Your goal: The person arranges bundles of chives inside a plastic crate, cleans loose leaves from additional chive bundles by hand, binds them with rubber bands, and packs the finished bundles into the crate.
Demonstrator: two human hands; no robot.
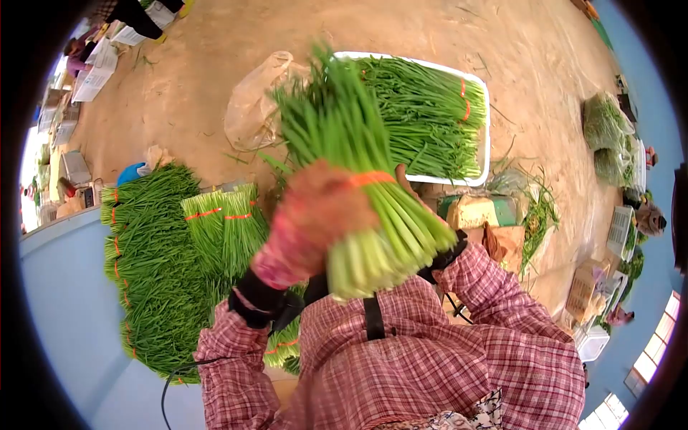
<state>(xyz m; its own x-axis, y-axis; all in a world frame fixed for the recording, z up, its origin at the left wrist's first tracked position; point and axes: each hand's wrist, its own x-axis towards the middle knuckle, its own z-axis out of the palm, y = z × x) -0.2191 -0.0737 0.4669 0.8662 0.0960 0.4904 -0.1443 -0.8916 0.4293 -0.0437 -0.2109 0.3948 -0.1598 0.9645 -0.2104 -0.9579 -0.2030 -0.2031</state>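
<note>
A large bundle of long green stalks [387,222] with an orange band round it is held up in front of my chest, its pale cut ends toward me and its leafy tips pointing away. My left hand [322,204], blurred by motion, grips the bundle's left side at the band. On the far right side of the bundle is my right hand [412,188], mostly hidden behind the stalks, with a little of it showing beside the band. Beyond the bundle, a white tray [485,107] holds more banded green stalks [423,107].
Many banded bundles [158,265] are stacked at the left by a blue wall [64,287]. A clear plastic bag [254,107] lies on the floor left of the tray. Boxes [476,213] and loose stalks stand at the right. Other people and crates appear at both far sides.
</note>
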